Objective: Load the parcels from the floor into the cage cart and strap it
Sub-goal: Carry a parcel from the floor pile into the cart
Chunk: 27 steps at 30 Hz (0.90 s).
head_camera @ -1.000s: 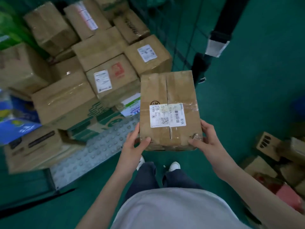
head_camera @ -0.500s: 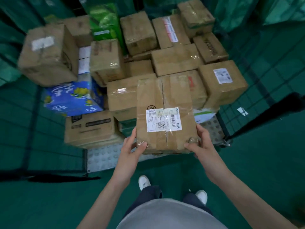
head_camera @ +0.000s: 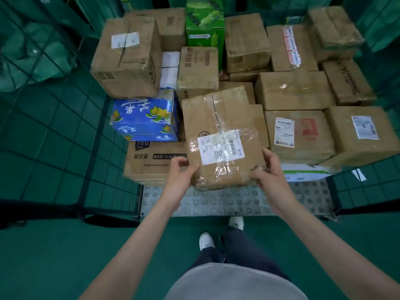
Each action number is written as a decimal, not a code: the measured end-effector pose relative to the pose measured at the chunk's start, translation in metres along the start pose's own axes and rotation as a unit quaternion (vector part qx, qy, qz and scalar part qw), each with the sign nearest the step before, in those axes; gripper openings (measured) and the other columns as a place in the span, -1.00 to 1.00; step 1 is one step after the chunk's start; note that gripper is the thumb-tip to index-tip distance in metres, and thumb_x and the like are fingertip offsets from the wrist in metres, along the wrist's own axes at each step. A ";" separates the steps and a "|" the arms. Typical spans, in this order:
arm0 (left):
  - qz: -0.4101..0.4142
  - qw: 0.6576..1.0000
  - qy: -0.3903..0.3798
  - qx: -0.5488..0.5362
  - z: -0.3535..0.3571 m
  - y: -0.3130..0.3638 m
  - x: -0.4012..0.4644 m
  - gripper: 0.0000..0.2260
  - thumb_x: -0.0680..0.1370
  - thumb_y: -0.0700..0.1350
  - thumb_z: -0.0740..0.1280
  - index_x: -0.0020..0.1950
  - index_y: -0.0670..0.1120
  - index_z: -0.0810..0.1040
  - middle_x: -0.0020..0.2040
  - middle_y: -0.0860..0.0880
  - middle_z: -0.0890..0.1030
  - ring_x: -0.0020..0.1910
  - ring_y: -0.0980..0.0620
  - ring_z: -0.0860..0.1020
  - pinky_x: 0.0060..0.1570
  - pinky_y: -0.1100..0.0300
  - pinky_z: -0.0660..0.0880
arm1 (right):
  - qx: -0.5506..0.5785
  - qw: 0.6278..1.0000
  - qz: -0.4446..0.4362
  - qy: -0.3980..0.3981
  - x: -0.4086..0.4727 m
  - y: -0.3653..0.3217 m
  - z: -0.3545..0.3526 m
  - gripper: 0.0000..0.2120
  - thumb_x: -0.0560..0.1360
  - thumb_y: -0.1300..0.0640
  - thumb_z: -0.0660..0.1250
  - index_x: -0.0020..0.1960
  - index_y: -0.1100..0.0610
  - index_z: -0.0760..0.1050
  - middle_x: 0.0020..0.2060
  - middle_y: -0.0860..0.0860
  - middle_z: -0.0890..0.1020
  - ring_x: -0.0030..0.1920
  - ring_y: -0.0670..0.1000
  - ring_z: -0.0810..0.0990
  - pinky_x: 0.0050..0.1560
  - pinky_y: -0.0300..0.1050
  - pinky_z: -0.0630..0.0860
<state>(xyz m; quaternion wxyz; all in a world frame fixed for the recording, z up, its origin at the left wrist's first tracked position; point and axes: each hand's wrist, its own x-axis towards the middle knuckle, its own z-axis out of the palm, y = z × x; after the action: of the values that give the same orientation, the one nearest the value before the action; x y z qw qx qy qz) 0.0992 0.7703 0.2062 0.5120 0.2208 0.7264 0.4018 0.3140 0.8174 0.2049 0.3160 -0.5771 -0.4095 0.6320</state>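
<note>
Parcels are filling the cage cart (head_camera: 233, 200): you are looking at roughly fifteen brown cardboard boxes, one blue printed carton (head_camera: 144, 118) and one green carton (head_camera: 204, 20), plus the one taped parcel (head_camera: 220, 137) you are holding. Your two hands are gripping that parcel at its near corners, the left hand (head_camera: 180, 176) curling round the near left corner and the right hand (head_camera: 270, 172) round the near right one, fingers bent against the cardboard. The parcel is hanging tilted above the front row of boxes, over the gap between the blue printed carton and a labelled box (head_camera: 299, 135) to its right. A white shipping label (head_camera: 220, 147) is facing up under clear tape.

At the cart's near edge a strip of studded grey floor plate is lying bare, running the full width in front of the stack. Green mesh walls are closing the left and right sides, and the near side is standing open toward your feet.

The boxes at the back are cut off by the top of the view, and motion blur is making most labels unreadable. Lower layers are hidden under the top boxes.
</note>
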 end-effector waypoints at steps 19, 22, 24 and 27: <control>-0.072 0.991 0.045 0.104 0.053 0.013 0.136 -0.88 0.59 -0.06 0.33 -0.06 -0.06 0.44 -0.01 -0.10 0.59 -0.02 -0.04 0.57 0.08 0.00 0.51 | 0.059 0.988 0.138 0.020 0.194 -0.039 -0.016 -0.56 0.52 0.40 0.22 0.36 0.14 0.41 0.17 0.08 0.55 0.06 0.02 0.54 0.12 -0.02 0.53; -0.035 0.986 0.118 0.115 0.042 0.022 0.159 -0.85 0.57 -0.11 0.34 0.07 -0.15 0.46 0.04 -0.13 0.58 0.04 -0.10 0.57 -0.06 0.12 0.47 | 0.156 0.966 0.191 0.077 0.188 -0.027 -0.022 -0.61 0.56 0.33 0.24 0.36 0.12 0.35 0.21 0.14 0.52 0.14 0.05 0.53 0.28 0.06 0.48; 0.014 0.977 0.167 0.132 0.037 0.034 0.177 -0.75 0.54 -0.17 0.35 0.16 -0.23 0.43 0.14 -0.16 0.48 0.15 -0.16 0.50 0.05 0.10 0.45 | 0.180 0.955 0.225 0.076 0.177 -0.019 -0.024 -0.73 0.59 0.20 0.26 0.29 0.15 0.43 0.27 0.15 0.50 0.25 0.11 0.48 0.28 0.11 0.45; 0.053 0.957 0.197 0.207 0.031 0.064 0.198 -0.57 0.56 -0.19 0.32 0.39 -0.21 0.29 0.38 -0.18 0.28 0.33 -0.16 0.31 0.29 0.00 0.28 | 0.202 0.941 0.266 0.064 0.160 -0.013 -0.014 -0.82 0.62 0.13 0.24 0.19 0.15 0.46 0.17 0.13 0.50 0.20 0.12 0.48 0.06 0.07 0.49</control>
<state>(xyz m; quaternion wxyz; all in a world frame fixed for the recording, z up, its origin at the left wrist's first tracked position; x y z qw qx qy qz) 0.0470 0.9627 0.1410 0.2802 0.2766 0.8674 0.3042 0.3057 0.9650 0.1416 0.2723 -0.6283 -0.0839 0.7240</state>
